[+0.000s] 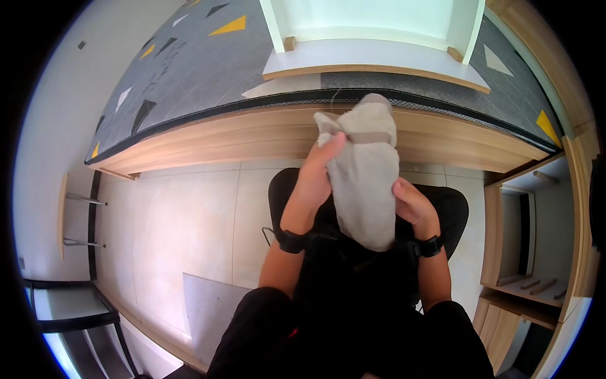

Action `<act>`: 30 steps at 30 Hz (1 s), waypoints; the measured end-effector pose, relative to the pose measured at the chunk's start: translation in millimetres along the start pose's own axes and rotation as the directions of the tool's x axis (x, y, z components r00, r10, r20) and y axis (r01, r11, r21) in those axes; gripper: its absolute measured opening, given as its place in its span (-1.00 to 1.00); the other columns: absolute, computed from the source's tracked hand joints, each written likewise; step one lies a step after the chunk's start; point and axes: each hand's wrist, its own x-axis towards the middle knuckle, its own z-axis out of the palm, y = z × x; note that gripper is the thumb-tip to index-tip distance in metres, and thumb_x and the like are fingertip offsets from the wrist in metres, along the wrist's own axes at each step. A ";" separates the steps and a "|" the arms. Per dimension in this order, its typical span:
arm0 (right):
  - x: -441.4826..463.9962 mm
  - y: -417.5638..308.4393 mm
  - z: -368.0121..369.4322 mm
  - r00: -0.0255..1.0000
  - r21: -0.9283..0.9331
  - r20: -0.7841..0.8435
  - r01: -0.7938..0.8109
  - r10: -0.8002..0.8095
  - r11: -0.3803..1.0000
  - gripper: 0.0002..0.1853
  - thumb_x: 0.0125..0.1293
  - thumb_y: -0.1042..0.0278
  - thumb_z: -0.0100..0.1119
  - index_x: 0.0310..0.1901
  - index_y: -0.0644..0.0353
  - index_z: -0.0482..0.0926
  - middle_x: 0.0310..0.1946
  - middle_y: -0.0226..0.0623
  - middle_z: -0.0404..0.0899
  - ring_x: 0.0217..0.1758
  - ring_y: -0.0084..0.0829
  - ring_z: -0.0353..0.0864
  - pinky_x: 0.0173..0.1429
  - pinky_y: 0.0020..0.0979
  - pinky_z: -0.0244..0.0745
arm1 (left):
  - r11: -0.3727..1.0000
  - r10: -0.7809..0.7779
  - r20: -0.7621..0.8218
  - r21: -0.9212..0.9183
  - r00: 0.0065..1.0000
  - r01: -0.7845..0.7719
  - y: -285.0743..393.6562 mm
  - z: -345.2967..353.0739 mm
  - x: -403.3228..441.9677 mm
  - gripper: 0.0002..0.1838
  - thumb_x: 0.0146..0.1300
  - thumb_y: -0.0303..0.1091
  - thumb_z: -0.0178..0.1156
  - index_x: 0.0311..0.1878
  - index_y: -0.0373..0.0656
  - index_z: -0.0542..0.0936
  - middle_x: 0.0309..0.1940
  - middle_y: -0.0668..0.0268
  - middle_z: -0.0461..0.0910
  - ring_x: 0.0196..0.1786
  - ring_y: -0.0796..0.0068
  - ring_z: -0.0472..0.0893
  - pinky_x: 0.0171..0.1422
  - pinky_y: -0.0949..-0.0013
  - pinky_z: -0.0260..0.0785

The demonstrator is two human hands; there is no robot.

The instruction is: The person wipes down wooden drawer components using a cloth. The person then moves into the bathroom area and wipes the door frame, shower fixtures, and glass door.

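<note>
Grey cloth [365, 186]: between both hands; we see its far end overlapping the wooden panel [252, 140] in view.
Left hand [314, 175]: gripping left edge, thumb on top.
Right hand [415, 202]: holding right edge; fingers mostly hidden from us.

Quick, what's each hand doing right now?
Left hand: holding the fuzzy grey cloth near its top.
Right hand: holding the same cloth's right edge.

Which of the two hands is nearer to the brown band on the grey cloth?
The left hand: it is close to the brown band, while the right hand touches the grey cloth lower down.
</note>
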 end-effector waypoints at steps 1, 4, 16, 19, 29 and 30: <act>-3.5 3.0 0.3 1.000 0.000 -0.003 0.000 0.000 1.000 -0.27 0.36 0.16 0.29 0.44 0.33 0.22 0.35 -0.17 0.38 0.39 -0.36 0.37 0.43 -0.26 0.25 | 1.000 -0.009 0.006 0.030 1.000 0.009 -2.2 6.3 1.7 -0.51 0.44 -0.12 0.10 0.23 -0.34 0.45 0.07 0.18 0.59 0.09 0.37 0.59 0.22 0.32 0.39; -7.3 0.0 6.9 0.990 -0.205 -0.016 0.132 -0.138 0.970 -0.33 0.37 0.19 0.29 0.38 0.36 0.30 0.30 -0.16 0.45 0.34 -0.36 0.43 0.40 -0.29 0.30 | 0.991 -0.037 -0.019 0.131 0.999 0.040 -0.3 20.2 6.4 -0.56 0.39 -0.08 0.21 0.05 -0.32 0.59 -0.16 0.34 0.65 -0.11 0.61 0.57 -0.02 0.46 0.41; -16.4 -47.2 27.5 0.870 -0.594 -0.329 0.112 -0.367 0.797 -0.64 0.40 0.32 0.26 0.13 0.34 0.55 -0.02 -0.33 0.64 0.03 -0.57 0.57 0.14 -0.48 0.45 | 0.934 0.110 -0.172 0.355 0.979 -0.042 -21.0 -14.5 -12.8 -0.75 0.42 -0.27 0.23 -0.08 -0.31 0.66 -0.29 0.45 0.64 -0.23 0.77 0.51 -0.10 0.62 0.33; -17.1 -44.6 33.4 0.858 -0.560 -0.346 0.135 -0.379 0.817 -0.61 0.35 0.38 0.30 0.16 0.34 0.53 -0.02 -0.33 0.64 0.04 -0.57 0.57 0.16 -0.47 0.44 | 0.908 0.135 -0.187 0.417 0.973 -0.046 -15.3 -8.3 -17.3 -0.80 0.34 -0.39 0.31 -0.07 -0.28 0.62 -0.31 0.42 0.65 -0.25 0.75 0.54 -0.12 0.61 0.35; -30.8 -20.8 20.7 0.835 -0.527 -0.429 0.079 -0.344 0.846 -0.43 0.24 0.52 0.37 0.27 0.35 0.39 0.07 -0.26 0.59 0.12 -0.47 0.57 0.24 -0.40 0.44 | 0.918 0.335 -0.385 0.340 0.860 -0.206 -25.3 -13.2 -33.7 -0.62 0.10 -0.56 0.46 -0.02 -0.23 0.57 -0.29 0.36 0.66 -0.20 0.64 0.57 -0.07 0.57 0.37; -31.9 -21.4 20.4 0.834 -0.527 -0.434 0.071 -0.341 0.847 -0.43 0.24 0.52 0.37 0.27 0.35 0.39 0.07 -0.26 0.59 0.12 -0.47 0.57 0.24 -0.40 0.44 | 0.890 0.338 -0.327 0.414 0.882 -0.188 -25.7 -19.7 -31.7 -0.63 0.12 -0.55 0.45 -0.01 -0.24 0.57 -0.26 0.35 0.65 -0.17 0.65 0.57 -0.06 0.57 0.37</act>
